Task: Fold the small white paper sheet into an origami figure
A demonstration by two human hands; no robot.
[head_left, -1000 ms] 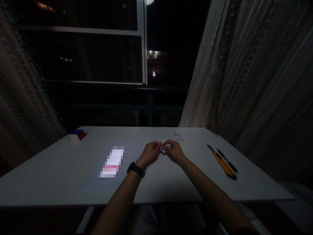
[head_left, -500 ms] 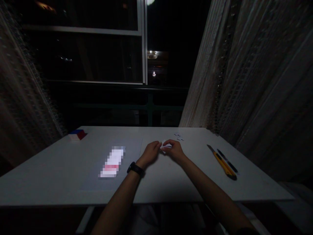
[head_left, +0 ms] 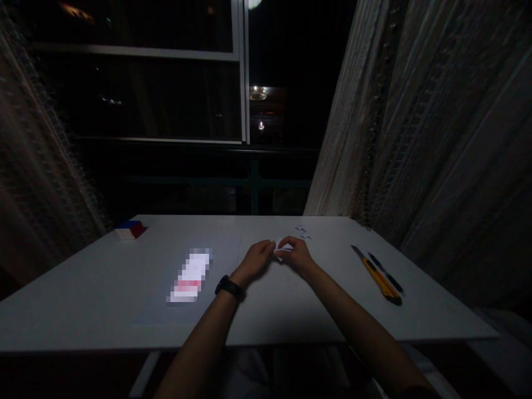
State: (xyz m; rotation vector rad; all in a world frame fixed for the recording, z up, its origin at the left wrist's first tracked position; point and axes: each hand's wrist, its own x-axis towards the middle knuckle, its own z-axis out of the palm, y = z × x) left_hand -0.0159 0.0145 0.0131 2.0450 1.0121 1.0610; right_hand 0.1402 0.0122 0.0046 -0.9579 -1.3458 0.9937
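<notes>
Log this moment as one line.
left hand: pinches paper piece | right hand: pinches same paper piece | table: utility knife and pen lie right of hands

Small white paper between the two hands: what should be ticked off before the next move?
1. Both hands on the small white paper: ok; left hand and right hand pinch it from opposite sides.
2. Paper lifted off the table: cannot tell, too dim.
3. Utility knife away from the hands: ok, it lies to the right beside a pen.
4. Knife blade drawn in: cannot tell.
5. Paper scraps apart from the hands: ok, they lie just beyond.
6. Lighting: not ok, very dim.
</notes>
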